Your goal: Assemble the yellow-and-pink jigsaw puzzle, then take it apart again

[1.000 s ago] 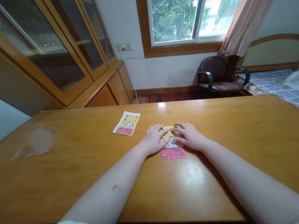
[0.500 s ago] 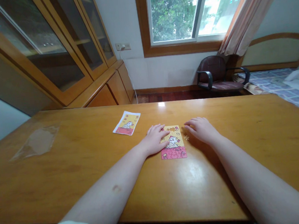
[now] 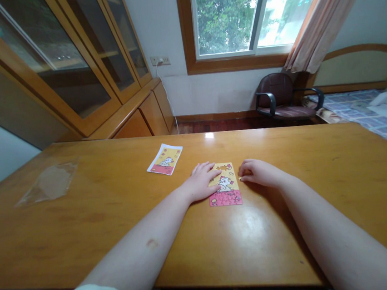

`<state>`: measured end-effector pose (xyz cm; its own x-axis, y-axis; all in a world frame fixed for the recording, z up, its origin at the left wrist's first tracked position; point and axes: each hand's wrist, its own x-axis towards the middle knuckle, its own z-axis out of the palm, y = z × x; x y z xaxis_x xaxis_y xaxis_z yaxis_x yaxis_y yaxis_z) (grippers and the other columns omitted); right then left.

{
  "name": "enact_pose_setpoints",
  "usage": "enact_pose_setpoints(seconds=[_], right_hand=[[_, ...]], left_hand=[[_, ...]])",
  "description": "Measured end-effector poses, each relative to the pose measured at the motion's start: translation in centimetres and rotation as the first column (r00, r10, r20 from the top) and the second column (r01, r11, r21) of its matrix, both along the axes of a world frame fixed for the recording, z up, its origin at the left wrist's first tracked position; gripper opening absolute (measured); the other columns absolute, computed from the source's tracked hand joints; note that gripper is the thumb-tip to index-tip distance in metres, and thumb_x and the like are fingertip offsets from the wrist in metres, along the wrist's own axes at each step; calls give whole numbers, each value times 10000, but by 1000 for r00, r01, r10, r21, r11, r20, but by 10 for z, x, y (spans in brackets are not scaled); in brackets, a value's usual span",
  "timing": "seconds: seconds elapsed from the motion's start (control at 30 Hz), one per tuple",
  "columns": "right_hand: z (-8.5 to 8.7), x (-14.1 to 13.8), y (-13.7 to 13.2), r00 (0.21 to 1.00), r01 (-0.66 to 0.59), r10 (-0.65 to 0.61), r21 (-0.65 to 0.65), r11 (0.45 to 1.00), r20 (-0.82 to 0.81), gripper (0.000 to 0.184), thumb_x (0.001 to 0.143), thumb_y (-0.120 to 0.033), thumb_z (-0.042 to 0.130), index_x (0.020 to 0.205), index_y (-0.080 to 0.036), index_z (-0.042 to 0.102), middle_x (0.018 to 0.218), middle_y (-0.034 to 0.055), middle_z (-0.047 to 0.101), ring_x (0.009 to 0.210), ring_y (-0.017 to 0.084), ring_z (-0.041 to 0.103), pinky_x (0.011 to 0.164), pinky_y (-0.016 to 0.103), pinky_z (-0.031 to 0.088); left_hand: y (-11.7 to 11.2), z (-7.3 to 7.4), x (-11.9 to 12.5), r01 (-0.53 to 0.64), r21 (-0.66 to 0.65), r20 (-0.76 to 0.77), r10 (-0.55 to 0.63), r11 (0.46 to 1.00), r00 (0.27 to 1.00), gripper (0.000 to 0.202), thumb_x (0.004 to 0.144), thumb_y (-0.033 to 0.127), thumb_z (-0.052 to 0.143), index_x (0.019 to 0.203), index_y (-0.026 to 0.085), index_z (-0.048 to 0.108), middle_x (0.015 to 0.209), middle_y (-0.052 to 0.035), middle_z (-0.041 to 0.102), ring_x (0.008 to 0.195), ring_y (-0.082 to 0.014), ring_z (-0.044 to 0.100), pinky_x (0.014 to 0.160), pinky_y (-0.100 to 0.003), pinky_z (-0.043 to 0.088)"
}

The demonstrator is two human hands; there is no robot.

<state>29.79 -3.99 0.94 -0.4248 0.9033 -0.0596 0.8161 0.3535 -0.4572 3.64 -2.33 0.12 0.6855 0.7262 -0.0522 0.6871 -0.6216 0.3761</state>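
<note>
A yellow and pink jigsaw puzzle (image 3: 225, 198) with a white cartoon animal lies flat on the table, with a gap near its top edge. My left hand (image 3: 202, 182) rests on the puzzle's left side, fingers spread over it. Just right of the puzzle, my right hand (image 3: 256, 172) has its thumb and fingers closed on a small puzzle piece (image 3: 240, 178), mostly covered by the fingertips. To the left lies a reference picture (image 3: 165, 159) on white-edged paper, showing the same design.
A clear plastic bag (image 3: 48, 182) lies at the left of the wooden table (image 3: 113, 235). Beyond the table are a glass-door cabinet (image 3: 107, 98), a dark office chair (image 3: 277, 93) and a bed (image 3: 364, 108).
My right hand has lowered slightly and its fingers have closed on the loose puzzle piece beside the puzzle. My left hand stays in place on the puzzle.
</note>
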Motion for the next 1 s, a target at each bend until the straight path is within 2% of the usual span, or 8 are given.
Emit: enact_pose_setpoints(seconds=[0.13,0.27,0.4,0.63,0.83,0.93,1.0], right_hand=[[1,-1,-5,1000,0,-2,51,999,23,99,819,-244,616,831,-185,695,866,69,660,763,194,623,714,311,499],[-1,3,-4,999,-9,11,60,998,-31,167,803,-281,656,940,-203,711,952,73,673,857,212,644,801,335,506],[-4,5,0,1000,-5,5,27,1000,-30,123,780,-243,670,882,-211,730,951,66,673,863,210,651,808,325,505],[-4,2,-1,998,69,-69,25,997,-11,123,731,-213,686,851,-189,668,862,46,666,771,183,613,695,282,468],[-8,-15,-5,967,208,-194,73,975,-162,73,786,-279,635,796,-207,634,723,-2,650,629,141,551,591,250,408],[-14,-28,-4,945,290,-269,93,953,-187,94,798,-298,644,824,-208,642,729,0,654,641,148,562,596,256,421],[-17,-31,-2,954,274,-251,133,953,-166,94,805,-297,652,837,-209,652,789,19,673,717,168,596,656,278,453]], left_hand=[[0,-1,-1,12,8,17,-12,1000,1000,578,850,506,568,1369,257,513,1525,-115,352,1426,-325,253,1166,-544,160],[1,-2,-2,14,6,25,-14,1000,1000,572,843,496,579,1357,251,523,1521,-117,358,1423,-325,260,1163,-549,167],[0,-1,-1,25,13,28,-25,1000,999,565,831,476,596,1344,246,534,1518,-108,364,1426,-318,258,1175,-534,155],[0,1,-1,44,17,22,-45,999,999,576,815,473,613,1331,227,545,1514,-115,370,1427,-319,257,1179,-531,154],[0,0,-2,71,6,38,-71,997,997,589,806,484,628,1337,249,534,1512,-112,374,1425,-324,258,1173,-551,149],[0,-1,-1,106,14,42,-107,994,993,595,792,492,647,1333,269,536,1509,-99,380,1423,-321,262,1171,-549,154],[0,-2,-2,116,19,46,-117,993,992,596,783,495,658,1325,275,544,1506,-95,387,1424,-318,261,1172,-545,154]])
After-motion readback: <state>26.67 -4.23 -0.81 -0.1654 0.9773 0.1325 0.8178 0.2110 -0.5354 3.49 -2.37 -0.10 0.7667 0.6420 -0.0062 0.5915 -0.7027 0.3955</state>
